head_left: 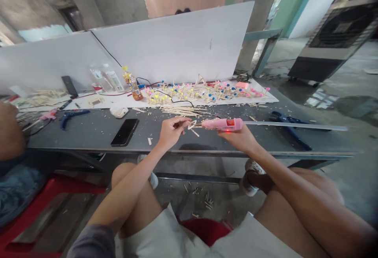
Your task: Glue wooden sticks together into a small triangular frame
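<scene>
Table (189,149) seen from a seated position, a white panel (174,41) standing along its far side. On the table lies a white board (265,94) crowded with small stick figures (189,92) tipped in blue, yellow and pink; a loose pile of sticks (180,111) lies in front of it. Phone (125,132) lies dark near the front edge, and a co-worker's arm (10,130) enters at far left, beside a second pink glue gun (47,115). The work is held in the air, just behind the table's front edge. Right hand (239,138) carries a pink glue gun (222,124), indicator lit red, with a long glue stick (295,125) running from its rear. Its right fingers (228,135) are closed under the gun body. Left hand (174,132) holds a small stick joint (192,125) just beside the nozzle, its left fingers (181,122) closed in a pinch. Judged technique: keeping this pinch firm and the nozzle close should hold the sticks aligned and place the glue accurately.
</scene>
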`<action>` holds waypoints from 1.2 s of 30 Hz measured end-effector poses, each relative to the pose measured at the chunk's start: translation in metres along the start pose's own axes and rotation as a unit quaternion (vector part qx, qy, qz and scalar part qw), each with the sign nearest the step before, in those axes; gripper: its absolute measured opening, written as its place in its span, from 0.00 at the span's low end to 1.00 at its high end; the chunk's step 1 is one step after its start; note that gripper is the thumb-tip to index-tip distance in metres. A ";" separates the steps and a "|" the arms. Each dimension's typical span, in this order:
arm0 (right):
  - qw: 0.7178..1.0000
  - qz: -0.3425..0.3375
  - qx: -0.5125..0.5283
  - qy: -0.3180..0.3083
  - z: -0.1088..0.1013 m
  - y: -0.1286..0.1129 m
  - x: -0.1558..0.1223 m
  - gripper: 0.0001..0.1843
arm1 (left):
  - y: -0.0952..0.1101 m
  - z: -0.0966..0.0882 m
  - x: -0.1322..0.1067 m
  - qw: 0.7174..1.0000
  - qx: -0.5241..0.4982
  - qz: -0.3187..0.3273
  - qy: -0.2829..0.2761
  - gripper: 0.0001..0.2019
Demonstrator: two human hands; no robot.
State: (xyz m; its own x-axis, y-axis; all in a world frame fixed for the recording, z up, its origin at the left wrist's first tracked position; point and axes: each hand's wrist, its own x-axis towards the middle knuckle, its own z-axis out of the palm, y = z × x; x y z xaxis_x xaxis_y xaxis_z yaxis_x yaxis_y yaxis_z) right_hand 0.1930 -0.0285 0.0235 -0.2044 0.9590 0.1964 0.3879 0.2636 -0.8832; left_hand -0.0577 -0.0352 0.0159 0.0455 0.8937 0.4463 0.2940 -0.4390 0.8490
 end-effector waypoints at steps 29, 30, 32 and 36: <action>0.938 0.069 0.339 -0.008 -0.051 0.022 0.040 0.12 | -0.005 -0.002 0.003 0.982 0.132 0.124 0.045 0.12; 0.934 0.088 0.346 -0.001 -0.058 0.029 0.048 0.12 | -0.006 -0.003 0.004 0.973 0.164 0.158 0.048 0.11; 0.939 0.132 0.318 0.004 -0.071 0.047 0.065 0.10 | -0.009 -0.003 0.004 0.956 0.209 0.202 0.046 0.11; 0.975 0.160 0.152 0.025 -0.083 0.080 0.091 0.01 | -0.009 -0.002 0.002 0.951 0.220 0.212 0.044 0.11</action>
State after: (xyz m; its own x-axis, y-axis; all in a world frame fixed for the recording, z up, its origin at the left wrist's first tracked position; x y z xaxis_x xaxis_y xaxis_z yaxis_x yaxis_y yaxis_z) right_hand 0.2798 0.0888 0.0062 -0.0703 0.9928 -0.0972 0.1382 -0.0869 -0.9866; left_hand -0.0625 -0.0294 0.0098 0.1742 0.6259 0.7602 0.6390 -0.6592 0.3963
